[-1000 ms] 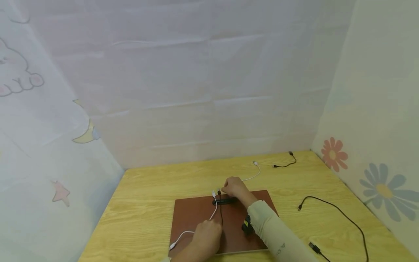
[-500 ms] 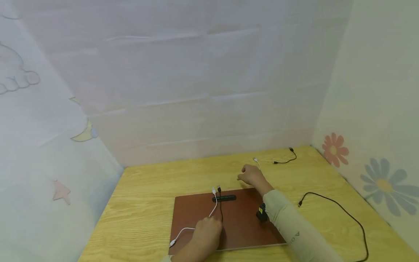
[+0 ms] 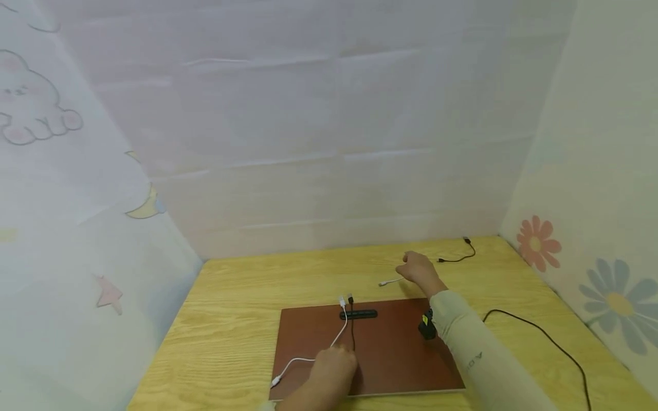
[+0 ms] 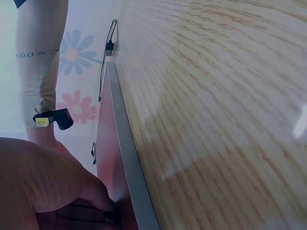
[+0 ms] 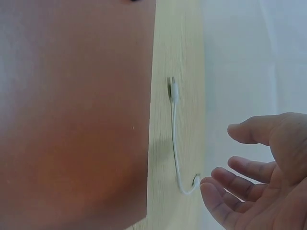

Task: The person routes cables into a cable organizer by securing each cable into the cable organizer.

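Observation:
My left hand (image 3: 331,374) is low over the brown board (image 3: 401,359). It pinches the end of a black cable (image 3: 353,331) whose other plug sticks up past the board's far edge. In the left wrist view a small dark connector (image 4: 109,220) shows at the thumb tip; the fingers are in shadow. A white cable (image 3: 343,328) passes by the left hand and comes out on its left side. My right hand (image 3: 420,270) is beyond the board, fingers loosely bent and apart, near another white cable (image 5: 174,139) on the table. In the right wrist view it does not grip that cable.
A black strip with slots (image 3: 362,314) lies along the board's far side. A short black cable (image 3: 457,260) is at the back right of the wooden table (image 3: 231,319). A longer black cable (image 3: 550,334) curves along the right. Fabric walls (image 3: 288,200) stand behind and beside.
My right hand has moved from the plugs at the board's far edge to the right and back, over to the loose white cable. The left hand has stayed in place on the board.

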Tool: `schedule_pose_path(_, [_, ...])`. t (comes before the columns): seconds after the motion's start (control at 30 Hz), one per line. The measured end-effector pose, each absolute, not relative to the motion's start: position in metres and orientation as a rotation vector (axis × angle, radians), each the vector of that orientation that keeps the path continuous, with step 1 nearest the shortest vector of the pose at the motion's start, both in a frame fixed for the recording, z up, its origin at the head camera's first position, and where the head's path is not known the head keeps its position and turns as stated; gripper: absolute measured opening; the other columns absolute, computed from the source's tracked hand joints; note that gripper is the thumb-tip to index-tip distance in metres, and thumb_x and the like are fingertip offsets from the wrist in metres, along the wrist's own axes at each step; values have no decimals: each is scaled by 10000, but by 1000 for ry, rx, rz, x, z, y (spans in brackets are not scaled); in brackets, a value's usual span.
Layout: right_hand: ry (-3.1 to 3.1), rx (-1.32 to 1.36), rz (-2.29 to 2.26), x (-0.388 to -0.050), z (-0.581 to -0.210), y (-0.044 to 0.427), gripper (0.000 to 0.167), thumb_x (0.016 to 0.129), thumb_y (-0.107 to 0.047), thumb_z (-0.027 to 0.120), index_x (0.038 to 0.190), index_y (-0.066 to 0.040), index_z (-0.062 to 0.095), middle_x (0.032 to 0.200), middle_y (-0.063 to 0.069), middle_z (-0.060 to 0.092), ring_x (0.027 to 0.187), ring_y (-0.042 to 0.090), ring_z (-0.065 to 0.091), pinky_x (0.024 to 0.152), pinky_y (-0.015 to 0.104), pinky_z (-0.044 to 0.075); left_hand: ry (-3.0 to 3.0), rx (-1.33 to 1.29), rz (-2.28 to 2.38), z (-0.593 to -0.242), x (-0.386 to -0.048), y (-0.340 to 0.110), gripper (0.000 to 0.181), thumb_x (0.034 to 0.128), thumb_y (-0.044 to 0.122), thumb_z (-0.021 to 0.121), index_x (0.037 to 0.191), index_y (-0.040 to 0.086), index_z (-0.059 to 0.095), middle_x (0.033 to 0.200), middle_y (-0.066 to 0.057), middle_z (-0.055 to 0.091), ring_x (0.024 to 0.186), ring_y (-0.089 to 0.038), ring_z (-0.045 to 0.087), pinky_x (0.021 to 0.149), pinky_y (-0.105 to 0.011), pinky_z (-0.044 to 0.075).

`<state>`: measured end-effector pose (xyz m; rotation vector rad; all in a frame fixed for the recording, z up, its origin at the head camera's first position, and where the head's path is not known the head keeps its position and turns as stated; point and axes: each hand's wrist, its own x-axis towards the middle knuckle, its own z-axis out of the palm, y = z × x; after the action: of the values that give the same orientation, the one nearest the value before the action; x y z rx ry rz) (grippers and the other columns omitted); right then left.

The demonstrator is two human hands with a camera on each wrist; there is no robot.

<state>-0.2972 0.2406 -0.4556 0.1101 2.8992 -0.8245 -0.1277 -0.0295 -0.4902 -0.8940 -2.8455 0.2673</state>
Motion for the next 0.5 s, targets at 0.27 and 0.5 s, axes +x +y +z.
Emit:
schedule_pose_path(0.27, [2883, 186, -853, -301, -459, 255, 487, 954, -162, 535, 1309, 168, 488, 1475, 349, 435, 567, 126, 324, 599, 317, 355, -2907, -920, 244, -489, -128, -25, 62, 853, 177, 784, 834, 162, 726, 777, 16, 631, 727, -126, 636, 572, -317, 555])
schedule_pose_path(0.5, [2896, 207, -854, -305, -464, 263, 427, 947, -156, 533, 1246, 150, 542, 1185, 345, 602, 554, 125, 328, 589, 321, 362, -2892, -965, 254, -491, -128, -24, 50, 858, 189, 779, 854, 163, 736, 775, 14, 638, 722, -123, 626, 561, -320, 551])
